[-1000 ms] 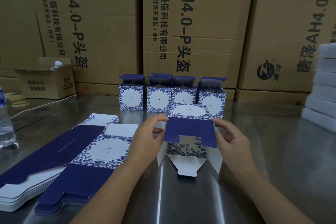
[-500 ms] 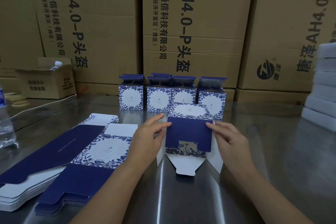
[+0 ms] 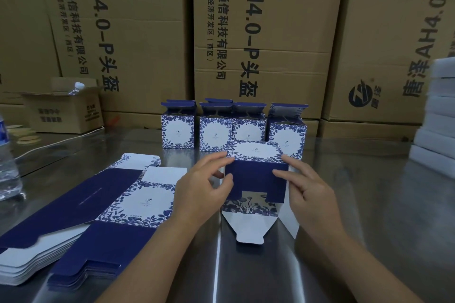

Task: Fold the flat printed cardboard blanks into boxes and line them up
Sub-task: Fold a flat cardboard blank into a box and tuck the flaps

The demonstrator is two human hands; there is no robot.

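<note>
Hands, left (image 3: 199, 194) and right (image 3: 310, 192), on one blank (image 3: 256, 182); four boxes (image 3: 216, 133) behind.

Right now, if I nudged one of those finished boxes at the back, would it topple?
It would probably slide or tip: the boxes look like thin card with open top flaps, so likely very light. The shiny metal table likely gives little grip. A firm squeeze would probably dent the walls.
</note>
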